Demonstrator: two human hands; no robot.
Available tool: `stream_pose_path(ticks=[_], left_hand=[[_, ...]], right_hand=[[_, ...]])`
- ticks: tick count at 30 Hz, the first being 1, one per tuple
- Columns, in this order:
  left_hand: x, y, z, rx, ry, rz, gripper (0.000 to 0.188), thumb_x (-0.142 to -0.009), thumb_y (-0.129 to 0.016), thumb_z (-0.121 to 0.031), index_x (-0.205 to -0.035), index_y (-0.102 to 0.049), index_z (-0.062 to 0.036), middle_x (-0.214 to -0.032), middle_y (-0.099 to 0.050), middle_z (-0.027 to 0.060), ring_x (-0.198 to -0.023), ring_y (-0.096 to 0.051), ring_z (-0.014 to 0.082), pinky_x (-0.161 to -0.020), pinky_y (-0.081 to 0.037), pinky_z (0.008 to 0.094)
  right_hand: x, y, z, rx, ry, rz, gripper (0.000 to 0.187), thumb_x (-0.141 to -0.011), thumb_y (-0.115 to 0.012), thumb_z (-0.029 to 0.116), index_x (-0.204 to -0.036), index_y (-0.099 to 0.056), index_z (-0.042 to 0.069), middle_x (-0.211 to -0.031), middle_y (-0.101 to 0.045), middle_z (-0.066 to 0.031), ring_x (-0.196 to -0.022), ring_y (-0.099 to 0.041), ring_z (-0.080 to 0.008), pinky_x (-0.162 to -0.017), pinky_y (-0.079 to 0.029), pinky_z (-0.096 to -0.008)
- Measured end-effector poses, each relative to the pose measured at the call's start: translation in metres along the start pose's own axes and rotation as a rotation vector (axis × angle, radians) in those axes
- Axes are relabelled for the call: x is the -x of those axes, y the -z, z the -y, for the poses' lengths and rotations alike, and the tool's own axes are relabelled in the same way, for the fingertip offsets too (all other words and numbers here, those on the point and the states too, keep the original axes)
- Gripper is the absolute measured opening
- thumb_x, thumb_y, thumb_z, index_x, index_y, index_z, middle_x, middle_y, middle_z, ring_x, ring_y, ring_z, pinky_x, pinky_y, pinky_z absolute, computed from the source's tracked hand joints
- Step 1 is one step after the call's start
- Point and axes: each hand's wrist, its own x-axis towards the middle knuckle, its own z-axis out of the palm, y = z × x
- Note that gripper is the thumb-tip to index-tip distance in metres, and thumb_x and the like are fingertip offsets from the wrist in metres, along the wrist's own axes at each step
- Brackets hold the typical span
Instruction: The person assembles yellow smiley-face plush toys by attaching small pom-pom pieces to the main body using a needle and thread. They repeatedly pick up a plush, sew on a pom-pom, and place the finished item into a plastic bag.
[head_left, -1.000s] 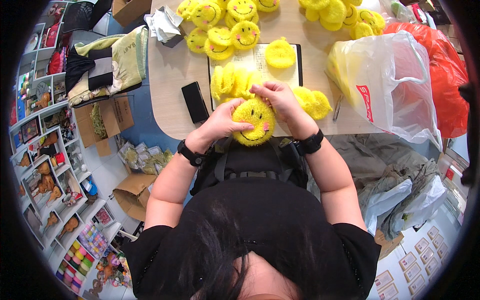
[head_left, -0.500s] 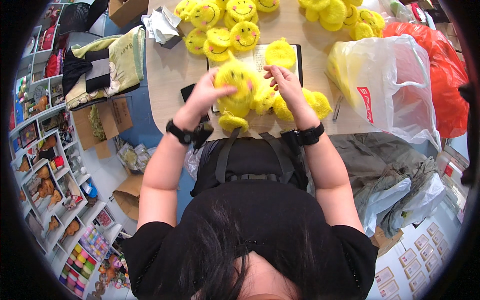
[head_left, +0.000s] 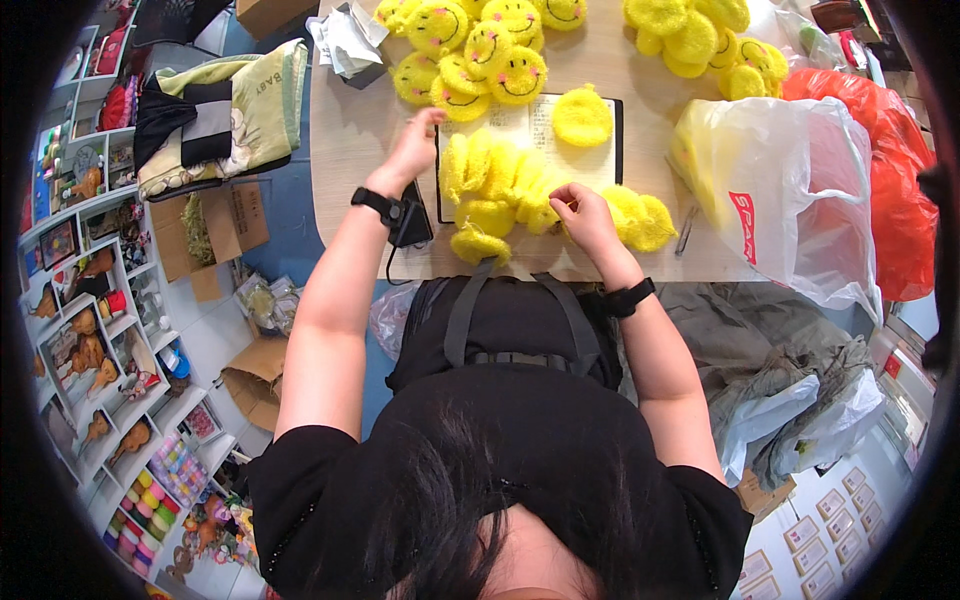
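My left hand [head_left: 412, 150] is beside the pile of plush yellow smiley faces [head_left: 462, 65], fingers loosely apart and nothing in them. One smiley face [head_left: 487, 48] lies on top of that pile. My right hand [head_left: 590, 220] is closed in a pinch beside a row of fluffy yellow discs [head_left: 500, 170]; what its fingertips hold, if anything, is too small to make out. The row leans across an open notebook [head_left: 540, 107], where a single round yellow piece [head_left: 581, 116] rests face-less side up. More yellow pieces [head_left: 640, 218] lie right of my hand.
A small metal tool [head_left: 686, 230] lies near the table's front edge. To the right stand a white plastic bag [head_left: 790, 170] and a red bag [head_left: 895, 180]. A black device with a cable [head_left: 412, 225] is left of the notebook. Crumpled paper [head_left: 346, 40] sits at the far left.
My left hand has let go of a smiley face, now on the far pile, and moved away from the row. My right hand has come down beside the yellow discs. The view has shifted slightly.
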Motion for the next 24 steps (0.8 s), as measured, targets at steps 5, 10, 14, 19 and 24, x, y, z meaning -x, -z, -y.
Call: stream_pose_path(ticks=[5, 10, 14, 19, 24], left_hand=[[0.038, -0.015, 0.005, -0.598, -0.357, 0.028, 0.053, -0.072, -0.054, 0.011, -0.117, -0.060, -0.0167, -0.150, -0.039, 0.0086, -0.141, -0.031, 0.0348, -0.111, -0.037, 0.0446], [0.045, -0.002, -0.001, -0.676, -0.492, 0.006, 0.031, -0.071, -0.056, 0.004, -0.098, -0.062, -0.0108, -0.134, -0.054, 0.0119, -0.130, -0.043, 0.0353, -0.105, -0.040, 0.0432], [0.046, 0.033, -0.002, -0.266, -0.275, 0.059, 0.019, -0.079, -0.052, 0.000, -0.096, -0.057, -0.0078, -0.089, -0.064, 0.0104, -0.086, -0.064, 0.0282, -0.080, -0.051, 0.0374], [0.082, 0.028, -0.029, 1.085, 0.075, 0.593, 0.032, -0.096, -0.054, -0.035, -0.110, -0.051, -0.0063, -0.087, -0.061, 0.0065, -0.081, -0.060, 0.0172, -0.072, -0.048, 0.0282], [0.111, -0.026, -0.053, 1.380, 0.199, 0.830, 0.064, -0.092, -0.052, -0.054, -0.130, -0.047, -0.0027, -0.097, -0.059, 0.0080, -0.079, -0.057, 0.0201, -0.074, -0.044, 0.0330]], right_hand=[[0.001, -0.007, -0.001, -0.034, -0.024, 0.041, 0.016, -0.087, -0.069, 0.013, -0.098, -0.068, 0.002, -0.090, -0.070, -0.0128, -0.080, -0.067, -0.0245, -0.073, -0.054, -0.0341], [-0.003, -0.013, 0.009, -0.012, 0.032, 0.036, 0.014, -0.087, -0.069, 0.012, -0.097, -0.068, 0.002, -0.090, -0.070, -0.0137, -0.078, -0.067, -0.0228, -0.072, -0.053, -0.0334], [-0.002, -0.011, 0.026, -0.104, 0.057, 0.106, 0.020, -0.087, -0.071, 0.015, -0.102, -0.068, 0.003, -0.090, -0.069, -0.0107, -0.081, -0.066, -0.0219, -0.074, -0.053, -0.0338], [-0.008, -0.017, 0.069, -0.211, 0.308, 0.058, 0.042, -0.084, -0.077, 0.022, -0.120, -0.063, 0.006, -0.116, -0.062, -0.0110, -0.105, -0.061, -0.0227, -0.085, -0.051, -0.0345], [-0.018, -0.018, 0.104, -0.319, 0.253, 0.316, 0.042, -0.088, -0.075, 0.020, -0.124, -0.059, 0.007, -0.110, -0.063, -0.0063, -0.105, -0.061, -0.0168, -0.086, -0.049, -0.0314]])
